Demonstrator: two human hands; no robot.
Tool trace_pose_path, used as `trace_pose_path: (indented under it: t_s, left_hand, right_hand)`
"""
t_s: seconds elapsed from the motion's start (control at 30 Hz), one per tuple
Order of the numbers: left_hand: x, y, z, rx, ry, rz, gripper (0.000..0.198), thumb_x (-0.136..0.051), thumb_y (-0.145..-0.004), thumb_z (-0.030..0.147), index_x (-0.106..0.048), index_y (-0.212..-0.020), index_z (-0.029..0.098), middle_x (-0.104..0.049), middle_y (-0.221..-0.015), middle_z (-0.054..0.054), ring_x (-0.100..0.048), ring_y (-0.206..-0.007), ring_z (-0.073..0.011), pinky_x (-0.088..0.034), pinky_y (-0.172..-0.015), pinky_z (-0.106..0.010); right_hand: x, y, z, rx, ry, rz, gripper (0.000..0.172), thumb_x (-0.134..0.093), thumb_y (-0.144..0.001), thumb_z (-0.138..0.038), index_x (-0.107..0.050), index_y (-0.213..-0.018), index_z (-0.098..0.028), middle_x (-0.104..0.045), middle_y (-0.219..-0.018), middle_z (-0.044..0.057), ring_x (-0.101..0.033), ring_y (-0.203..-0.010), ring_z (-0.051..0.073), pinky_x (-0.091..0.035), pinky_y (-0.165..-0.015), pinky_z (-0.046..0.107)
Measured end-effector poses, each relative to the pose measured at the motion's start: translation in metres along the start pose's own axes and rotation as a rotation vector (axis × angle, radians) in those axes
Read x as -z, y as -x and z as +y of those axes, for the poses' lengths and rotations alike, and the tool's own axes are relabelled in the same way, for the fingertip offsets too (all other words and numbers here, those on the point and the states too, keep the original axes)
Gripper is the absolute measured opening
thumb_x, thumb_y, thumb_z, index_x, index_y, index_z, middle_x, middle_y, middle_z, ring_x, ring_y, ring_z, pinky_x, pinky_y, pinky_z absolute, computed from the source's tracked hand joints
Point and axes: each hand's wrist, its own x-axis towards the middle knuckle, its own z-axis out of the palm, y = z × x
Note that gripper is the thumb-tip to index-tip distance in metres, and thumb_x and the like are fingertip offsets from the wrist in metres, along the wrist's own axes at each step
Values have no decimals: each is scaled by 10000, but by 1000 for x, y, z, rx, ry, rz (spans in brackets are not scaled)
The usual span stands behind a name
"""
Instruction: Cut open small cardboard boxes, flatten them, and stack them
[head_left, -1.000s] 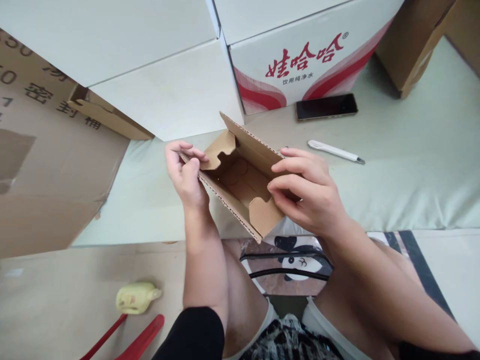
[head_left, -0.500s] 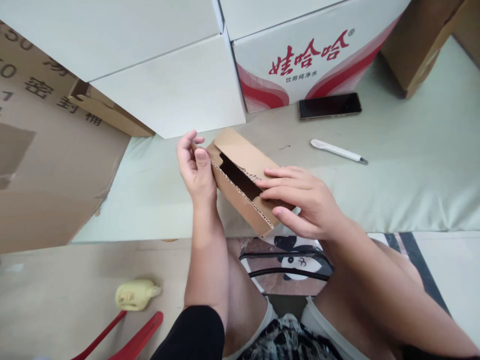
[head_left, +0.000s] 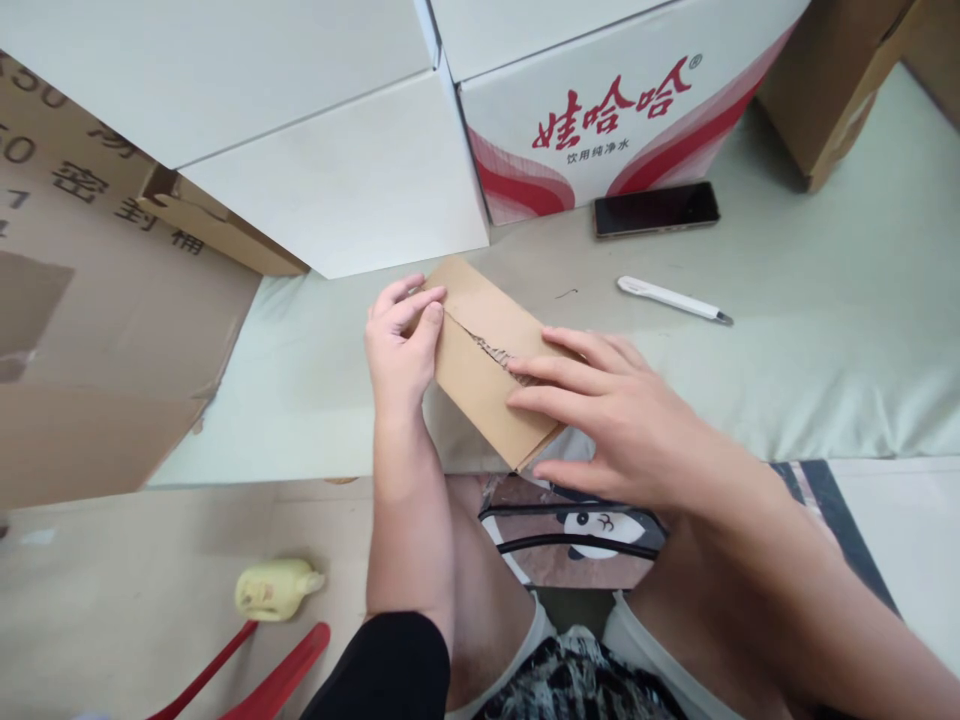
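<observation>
In the head view, a small cardboard box (head_left: 480, 393) is between the two hands, close to the front edge of the bench (head_left: 795, 360), which has a pale green cloth on it. I cannot tell if the box rests on the cloth or is held up a little. It sits at a slant, with one corner pointing at the front edge. Its two top flaps are folded down and meet at a rough, torn line.

The left hand (head_left: 401, 340) is clamped on the far left end of the box. Its thumb tip is by the end of the near flap, and its fingers bend over the end just past the thumb.

The right hand (head_left: 615, 410) is spread over the other end, with its fingers apart. One fingertip is on the torn line, one is on the near flap, and one is at the side of the far flap. The thumb is low, just beside the near right corner.

Farther back from the front edge, a white utility knife (head_left: 671, 299) lies to the right of the box. Behind it, a black phone (head_left: 656, 210) lies just beside a white Wahaha water carton (head_left: 600, 130).
</observation>
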Motion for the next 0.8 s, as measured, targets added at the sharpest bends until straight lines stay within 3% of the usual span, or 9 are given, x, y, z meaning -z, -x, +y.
trace_pose_path:
  t_s: [0.13, 0.27, 0.33, 0.43, 0.57, 0.7, 0.8]
  left_hand:
    - [-3, -2, 1, 66, 63, 43, 152, -709, -816, 246, -837, -898, 257, -721, -1179, -58, -656, -1191, -253, -499, -1117, -438]
    - [-7, -1, 5, 99, 99, 107, 212, -637, -807, 180, -835, -851, 243, -730, -1138, -55, -656, -1199, -251, -485, -1133, -437]
    - [-8, 0, 6, 101, 106, 120, 212, -622, -831, 200, -830, -857, 234, -726, -1130, -61, -654, -1203, -255, -472, -1143, -442]
    - [-6, 0, 5, 57, 119, 89, 223, -615, -888, 317, -820, -922, 235, -713, -1169, -65, -640, -1233, -258, -452, -1164, -441]
    - [6, -3, 2, -37, 217, -34, 438, -695, -825, 582, -763, -1112, 258, -688, -1287, -75, -598, -1319, -291, -431, -1192, -453]
    - [18, 5, 9, 124, 454, -242, 623, -730, -721, 695, -703, -1202, 299, -682, -1329, -85, -660, -1240, -317, -583, -995, -424]
    - [17, 22, 21, 308, 577, -449, 671, -671, -766, 708, -640, -1304, 308, -686, -1340, -106, -699, -1188, -335, -633, -888, -439]
  right_hand:
    - [-9, 5, -18, -91, 173, 26, 576, -809, -780, -250, -600, -1313, -304, -591, -1511, 86, -424, -1465, 426, -393, -1142, 655]
    - [-31, 6, -20, -95, 198, 155, 624, -837, -755, -448, -610, -1314, -291, -574, -1486, 137, -416, -1439, 444, -470, -1069, 604]
    - [-40, 6, -16, -85, 178, 234, 581, -797, -777, -486, -628, -1293, -277, -589, -1441, 139, -436, -1415, 421, -494, -1055, 571]
    - [-45, 3, -5, -37, 120, 430, 426, -744, -794, -408, -674, -1194, -280, -661, -1309, 103, -534, -1312, 359, -522, -1043, 520]
    - [-30, -1, 20, -108, -72, 634, 374, -692, -792, -420, -706, -1138, -278, -715, -1202, 92, -645, -1160, 329, -545, -1016, 527]
    - [-12, 7, 53, -359, -388, 572, 299, -516, -960, -436, -707, -1117, -266, -776, -1040, 56, -740, -874, 243, -613, -737, 396]
    - [-11, 18, 73, -345, -479, 472, 437, -326, -1054, -439, -715, -1111, -250, -780, -889, 56, -727, -694, 222, -604, -659, 391]
